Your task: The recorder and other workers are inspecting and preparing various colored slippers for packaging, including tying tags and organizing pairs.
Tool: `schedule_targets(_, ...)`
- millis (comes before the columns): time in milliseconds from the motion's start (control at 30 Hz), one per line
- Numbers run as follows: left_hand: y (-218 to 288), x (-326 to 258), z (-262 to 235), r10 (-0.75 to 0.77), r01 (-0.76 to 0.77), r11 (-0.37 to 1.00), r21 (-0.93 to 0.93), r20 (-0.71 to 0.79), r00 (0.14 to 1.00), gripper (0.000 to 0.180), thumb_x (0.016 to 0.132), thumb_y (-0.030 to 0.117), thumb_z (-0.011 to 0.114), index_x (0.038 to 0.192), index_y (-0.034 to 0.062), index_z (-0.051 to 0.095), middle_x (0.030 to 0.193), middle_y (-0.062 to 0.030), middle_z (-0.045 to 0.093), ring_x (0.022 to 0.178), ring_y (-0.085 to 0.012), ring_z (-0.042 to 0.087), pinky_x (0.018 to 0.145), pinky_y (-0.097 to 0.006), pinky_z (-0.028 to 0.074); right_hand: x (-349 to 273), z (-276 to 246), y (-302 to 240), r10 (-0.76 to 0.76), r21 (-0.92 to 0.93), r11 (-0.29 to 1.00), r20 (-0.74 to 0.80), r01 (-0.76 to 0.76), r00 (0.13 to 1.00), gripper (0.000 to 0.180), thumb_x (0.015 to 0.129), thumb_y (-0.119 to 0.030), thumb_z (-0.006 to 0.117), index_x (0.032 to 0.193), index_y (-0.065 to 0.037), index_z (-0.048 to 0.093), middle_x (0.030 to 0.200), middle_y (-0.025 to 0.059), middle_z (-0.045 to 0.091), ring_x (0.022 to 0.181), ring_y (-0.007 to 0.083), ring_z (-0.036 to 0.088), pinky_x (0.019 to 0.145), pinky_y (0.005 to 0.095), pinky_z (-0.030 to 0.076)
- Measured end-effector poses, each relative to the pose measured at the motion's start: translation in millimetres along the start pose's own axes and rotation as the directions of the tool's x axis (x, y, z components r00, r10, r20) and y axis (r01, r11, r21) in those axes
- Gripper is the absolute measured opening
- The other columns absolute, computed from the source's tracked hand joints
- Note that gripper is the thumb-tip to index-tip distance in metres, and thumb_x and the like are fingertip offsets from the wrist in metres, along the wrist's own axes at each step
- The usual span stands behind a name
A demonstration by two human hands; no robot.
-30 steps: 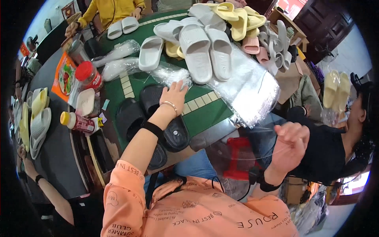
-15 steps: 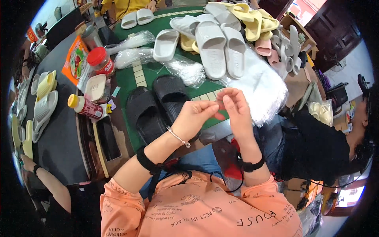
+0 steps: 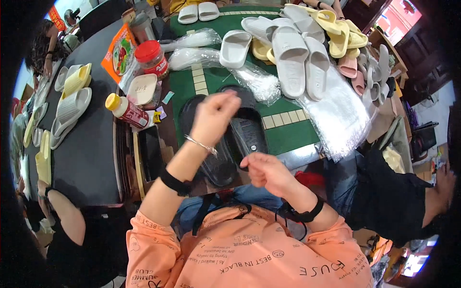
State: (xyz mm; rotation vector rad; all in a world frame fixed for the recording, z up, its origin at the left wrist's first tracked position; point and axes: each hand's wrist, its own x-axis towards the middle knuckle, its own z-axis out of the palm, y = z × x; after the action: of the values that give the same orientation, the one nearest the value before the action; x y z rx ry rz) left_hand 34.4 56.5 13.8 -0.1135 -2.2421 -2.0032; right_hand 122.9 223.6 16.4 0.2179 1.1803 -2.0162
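Note:
A pair of black slide slippers, the left one [image 3: 216, 168] and the right one [image 3: 249, 132], lies side by side on the green mat [image 3: 285, 139] in front of me. My left hand [image 3: 217, 115] is above their straps with its fingers curled closed. It is slightly smeared, and anything inside it is hidden. My right hand [image 3: 270, 174] is lower, beside the right slipper's heel. Its thumb and forefinger are pinched together there; I cannot tell whether they grip the heel edge or something thin. A small round sticker shows on that slipper's insole.
Grey slippers [image 3: 290, 57] and yellow ones [image 3: 338, 38] are heaped behind, beside clear plastic bags [image 3: 336, 115]. To the left stand a red-lidded jar [image 3: 151, 57], a yellow-capped bottle [image 3: 126, 111] and a lidded tub [image 3: 142, 89]. Other people work at both sides.
My hands were together, pinching in front of the slippers. They have parted: the left went up and left over the straps, the right down toward the heel. The view has shifted left.

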Motion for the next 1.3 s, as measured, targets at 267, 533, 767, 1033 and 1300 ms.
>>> schedule_targets(267, -133, 69, -110, -0.095, 0.039, 0.654, 0.756, 0.031, 0.995, 0.034, 0.081, 0.029, 0.049, 0.080, -0.0038, 0.059, 0.073, -0.0213, 0.057, 0.069, -0.0363, 0.055, 0.063, -0.038, 0.041, 82, 7, 35, 0.185, 0.179, 0.957, 0.231, -0.229, 0.955, 0.009, 0.083, -0.009, 0.048, 0.084, -0.001, 0.053, 0.052, -0.0088, 0.028, 0.041, 0.0018, 0.025, 0.036, 0.0186, 0.019)
schedule_targets(533, -119, 80, -83, -0.231, -0.032, 0.706, 0.707, 0.272, 0.934, 0.033, 0.083, 0.025, 0.049, 0.074, -0.0047, 0.060, 0.066, -0.0183, 0.058, 0.057, -0.0264, 0.053, 0.056, -0.037, 0.040, 167, 49, 33, 0.049, 0.046, 0.998, -0.085, -0.045, 0.995, 0.011, 0.081, -0.015, 0.039, 0.072, -0.010, 0.043, 0.049, -0.0031, 0.031, 0.033, 0.0100, 0.023, 0.032, 0.0257, 0.016)
schedule_targets(767, -130, 84, -85, -0.291, 0.240, 0.889, 0.391, 0.076, 0.954, 0.013, 0.077, 0.011, 0.058, 0.076, -0.0010, 0.062, 0.068, -0.0028, 0.059, 0.059, -0.0126, 0.053, 0.054, -0.026, 0.041, 167, 35, 37, 0.058, 0.000, 0.998, -0.105, -0.058, 0.993, 0.014, 0.084, -0.017, 0.038, 0.075, -0.009, 0.044, 0.050, -0.0003, 0.032, 0.033, 0.0107, 0.025, 0.030, 0.0272, 0.018)
schedule_targets(1033, -104, 102, -80, -0.270, 0.272, 0.959, 0.079, -0.038, 0.962, 0.011, 0.079, 0.007, 0.053, 0.070, 0.0022, 0.054, 0.061, -0.0014, 0.054, 0.048, -0.0060, 0.045, 0.042, -0.019, 0.033, 20, -29, 0, -0.422, -0.886, 0.359, 0.127, 0.295, 0.897, 0.014, 0.084, -0.013, 0.044, 0.085, -0.001, 0.050, 0.085, 0.0175, 0.056, 0.078, 0.0361, 0.054, 0.066, 0.0423, 0.041)
schedule_targets(1300, -99, 101, -28, 0.002, -0.083, 0.926, 0.369, 0.213, 0.977, 0.016, 0.078, 0.008, 0.058, 0.066, -0.0003, 0.052, 0.060, -0.0014, 0.052, 0.056, -0.0066, 0.045, 0.051, -0.022, 0.036, 4, -36, -25, -0.702, -0.834, -0.511, 0.545, 0.209, 0.459, 0.007, 0.068, -0.009, 0.053, 0.075, -0.007, 0.051, 0.068, 0.0070, 0.046, 0.070, 0.0229, 0.049, 0.066, 0.0302, 0.036)
